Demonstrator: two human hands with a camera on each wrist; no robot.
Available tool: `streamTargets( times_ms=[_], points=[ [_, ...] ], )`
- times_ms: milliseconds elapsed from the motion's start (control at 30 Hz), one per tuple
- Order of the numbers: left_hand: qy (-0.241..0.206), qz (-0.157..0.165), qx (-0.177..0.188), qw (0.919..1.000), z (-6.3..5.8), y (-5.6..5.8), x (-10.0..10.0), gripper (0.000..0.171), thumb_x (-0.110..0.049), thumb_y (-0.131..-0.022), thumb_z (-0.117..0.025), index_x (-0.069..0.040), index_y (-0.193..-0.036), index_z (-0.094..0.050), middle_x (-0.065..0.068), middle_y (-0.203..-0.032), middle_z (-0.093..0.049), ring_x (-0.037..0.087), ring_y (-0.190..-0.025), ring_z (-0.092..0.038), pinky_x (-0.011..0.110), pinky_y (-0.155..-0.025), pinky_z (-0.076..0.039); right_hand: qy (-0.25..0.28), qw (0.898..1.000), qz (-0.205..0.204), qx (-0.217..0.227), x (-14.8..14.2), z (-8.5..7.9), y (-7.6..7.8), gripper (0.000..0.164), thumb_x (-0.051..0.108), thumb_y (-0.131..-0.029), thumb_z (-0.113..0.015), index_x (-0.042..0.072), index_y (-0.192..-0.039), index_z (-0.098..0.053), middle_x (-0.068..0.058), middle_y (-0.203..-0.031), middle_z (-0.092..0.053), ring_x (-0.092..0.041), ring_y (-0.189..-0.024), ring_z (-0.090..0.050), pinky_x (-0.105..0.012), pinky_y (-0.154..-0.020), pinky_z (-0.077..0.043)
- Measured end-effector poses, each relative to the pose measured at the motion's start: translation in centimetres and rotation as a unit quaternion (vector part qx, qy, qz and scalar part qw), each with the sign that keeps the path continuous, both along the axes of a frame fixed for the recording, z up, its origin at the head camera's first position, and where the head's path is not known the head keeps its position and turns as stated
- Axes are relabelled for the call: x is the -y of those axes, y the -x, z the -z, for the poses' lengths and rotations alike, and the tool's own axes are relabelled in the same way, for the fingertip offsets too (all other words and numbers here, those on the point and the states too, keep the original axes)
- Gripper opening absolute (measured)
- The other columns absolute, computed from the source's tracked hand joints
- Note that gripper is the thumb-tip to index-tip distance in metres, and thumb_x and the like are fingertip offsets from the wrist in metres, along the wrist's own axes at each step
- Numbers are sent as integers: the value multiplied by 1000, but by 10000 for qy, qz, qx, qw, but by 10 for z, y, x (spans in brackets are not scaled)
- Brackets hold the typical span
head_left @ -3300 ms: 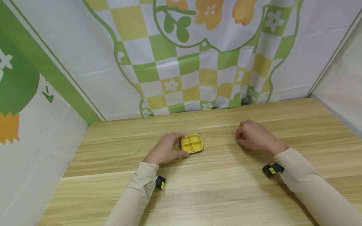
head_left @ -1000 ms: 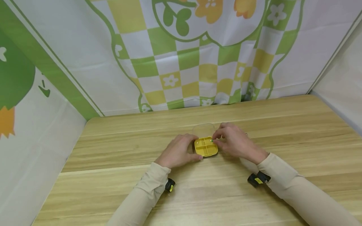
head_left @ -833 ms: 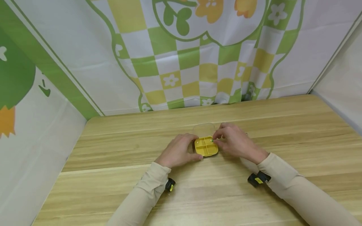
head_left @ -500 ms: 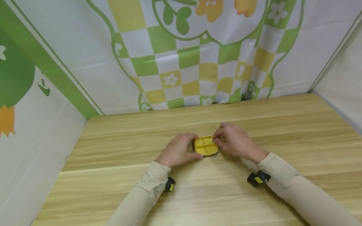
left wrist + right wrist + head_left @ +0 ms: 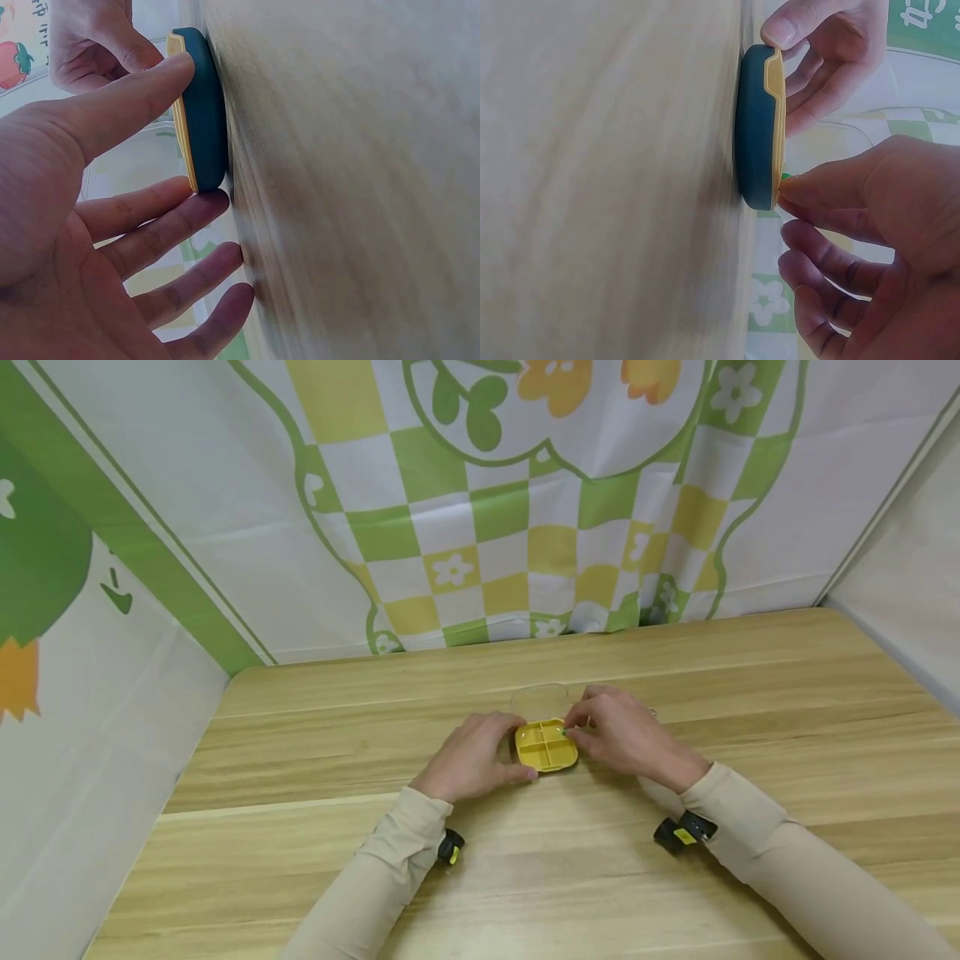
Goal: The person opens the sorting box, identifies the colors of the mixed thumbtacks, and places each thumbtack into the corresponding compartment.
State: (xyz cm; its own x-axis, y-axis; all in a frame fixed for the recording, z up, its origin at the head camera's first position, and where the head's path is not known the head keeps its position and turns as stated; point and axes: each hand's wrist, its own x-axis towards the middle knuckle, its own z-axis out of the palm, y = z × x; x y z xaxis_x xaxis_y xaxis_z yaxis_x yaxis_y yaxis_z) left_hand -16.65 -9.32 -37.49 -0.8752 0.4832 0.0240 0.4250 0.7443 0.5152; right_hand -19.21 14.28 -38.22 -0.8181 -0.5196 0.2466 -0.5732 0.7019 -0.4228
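A small pill box (image 5: 547,756) with a yellow four-compartment inside and a dark teal outer shell lies on the table, its clear lid (image 5: 540,696) folded open behind it. My left hand (image 5: 471,760) grips the box by its left side, thumb at the near edge and fingertips at the far edge. At the far right compartment, my right hand (image 5: 626,735) pinches a tiny green piece (image 5: 786,177) between thumb and forefinger, right at the rim. The fingertips hide most of that piece. The other right fingers are loosely bent, as the right wrist view shows.
The wooden table (image 5: 480,877) reaches back to a green, yellow and white checked curtain (image 5: 510,527). A tiny object (image 5: 653,712) shows just behind the right hand. Black cameras sit on both wrists, over beige sleeves (image 5: 787,852).
Since the oldest frame, the right hand has come left to the box with the green piece, and the left hand and box have shifted right. Over the last second, almost nothing has moved.
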Motion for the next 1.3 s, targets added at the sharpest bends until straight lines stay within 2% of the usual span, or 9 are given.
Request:
streamTargets(
  times_ms=[467, 700, 1300],
  points=[
    [20, -48, 37, 10000, 2, 1, 1, 64, -33, -83, -86, -4, -134, -61, 10, -131, -65, 29, -121, -59, 46, -106, -44, -30, 10000, 40, 33, 1, -1, -1, 8, 8, -88, -76, 7, -95, -80, -1, -85, -65, -13, -71, -57, -31, -61, -48],
    [24, -59, 48, 10000, 2, 0, 1, 65, -34, -83, -86, -3, -135, -61, 11, -133, -65, 30, -122, -58, 47, -107, -43, 0, 10000, 24, 43, -1, -3, 0, 8, 8, -88, -75, 6, -95, -79, -2, -86, -66, -17, -75, -61, -34, -64, -51],
    [80, -93, 95, 9999, 1, 0, 0, 68, -36, -83, -85, -3, -137, -60, 11, -137, -62, 31, -127, -55, 47, -110, -40, -160, 9990, 423, -1, -32, -25, 15, 12, 12, -92, -73, 3, -98, -78, -6, -87, -67, -25, -82, -64, -42, -71, -52]
  ],
)
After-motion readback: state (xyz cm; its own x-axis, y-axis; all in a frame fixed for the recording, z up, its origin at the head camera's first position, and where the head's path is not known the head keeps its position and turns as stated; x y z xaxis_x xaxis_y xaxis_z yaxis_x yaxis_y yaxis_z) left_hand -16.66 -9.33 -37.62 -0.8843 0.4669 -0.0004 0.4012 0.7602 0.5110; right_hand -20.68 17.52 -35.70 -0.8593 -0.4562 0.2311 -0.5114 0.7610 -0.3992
